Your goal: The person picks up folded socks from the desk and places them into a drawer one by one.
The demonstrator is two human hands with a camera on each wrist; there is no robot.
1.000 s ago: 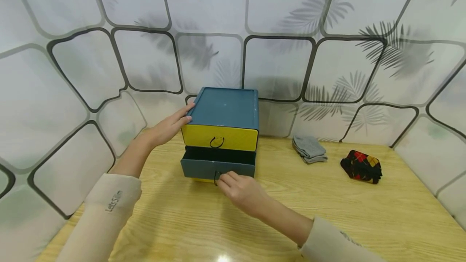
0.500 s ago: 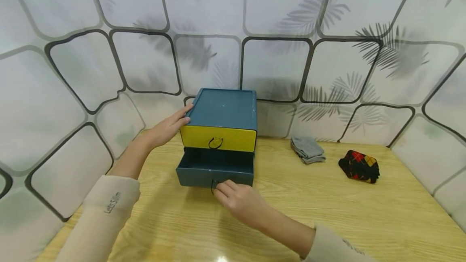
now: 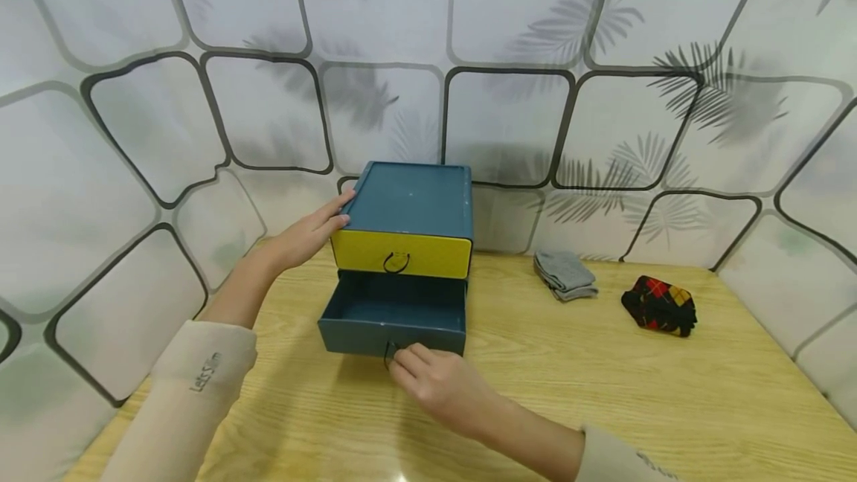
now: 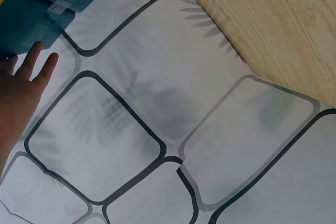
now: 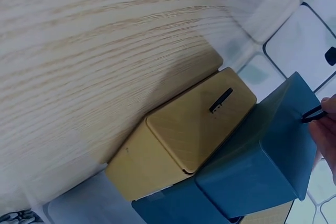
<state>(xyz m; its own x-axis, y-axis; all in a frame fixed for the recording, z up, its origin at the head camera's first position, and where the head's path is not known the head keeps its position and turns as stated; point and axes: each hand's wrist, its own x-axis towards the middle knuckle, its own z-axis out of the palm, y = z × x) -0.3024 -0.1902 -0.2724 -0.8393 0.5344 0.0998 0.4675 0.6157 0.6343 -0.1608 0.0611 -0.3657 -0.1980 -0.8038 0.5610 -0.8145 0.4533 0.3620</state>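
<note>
A small chest of drawers (image 3: 411, 199) with a blue top stands on the table. Its yellow upper drawer (image 3: 361, 253) is closed and has a black loop pull. Below it, the blue drawer (image 3: 358, 337) is pulled well out, and no objects show in its visible interior. My right hand (image 3: 442, 387) pinches that drawer's black loop pull (image 5: 313, 114). My left hand (image 3: 301, 242) rests with extended fingers against the chest's upper left edge; in the left wrist view its fingers (image 4: 32, 61) reach the blue side. A yellow lower drawer (image 5: 197, 124) shows in the right wrist view.
To the right on the wooden table (image 3: 535, 385) lie folded grey socks (image 3: 565, 277) and a dark argyle sock bundle (image 3: 659, 306) with red and yellow diamonds. A patterned white backdrop (image 3: 509, 125) borders the table behind and at the sides.
The blue drawer has slid out toward me, with my right hand drawing back on its pull. More of the drawer's inside shows. My left hand has stayed on the chest.
</note>
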